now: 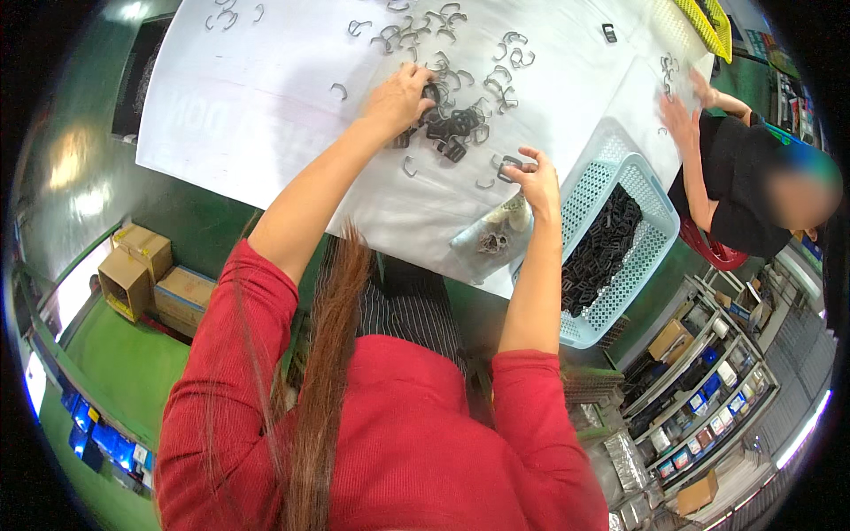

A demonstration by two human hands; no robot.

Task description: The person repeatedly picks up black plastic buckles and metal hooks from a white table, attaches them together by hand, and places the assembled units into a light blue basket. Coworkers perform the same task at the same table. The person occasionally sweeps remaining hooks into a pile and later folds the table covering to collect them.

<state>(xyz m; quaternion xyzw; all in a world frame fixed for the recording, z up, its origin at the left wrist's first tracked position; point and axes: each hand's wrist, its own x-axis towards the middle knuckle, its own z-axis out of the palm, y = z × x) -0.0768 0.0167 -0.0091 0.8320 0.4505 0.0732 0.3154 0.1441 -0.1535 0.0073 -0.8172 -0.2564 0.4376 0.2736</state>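
My left hand (398, 102) is over the white table, its thumb and fingers curled round a small black plastic buckle (431, 92). Just beside it lies a loose pile of similar black buckles (452, 133). Nearer the table's front edge, my right hand (537, 184) pinches another black buckle (510, 168) between thumb and fingers. Thin C-shaped metal clips (403, 37) are scattered beyond and around the pile, with some close to both hands. A clear plastic bag (492, 232) with small metal pieces in it lies below my right hand.
A light-blue plastic basket (655, 257) of black buckles stands right of my right forearm. Across the table's right corner, a co-worker's hands (680, 119) are by more clips. A yellow basket (708, 26) is at the far right. Cardboard boxes (133, 274) stand at left.
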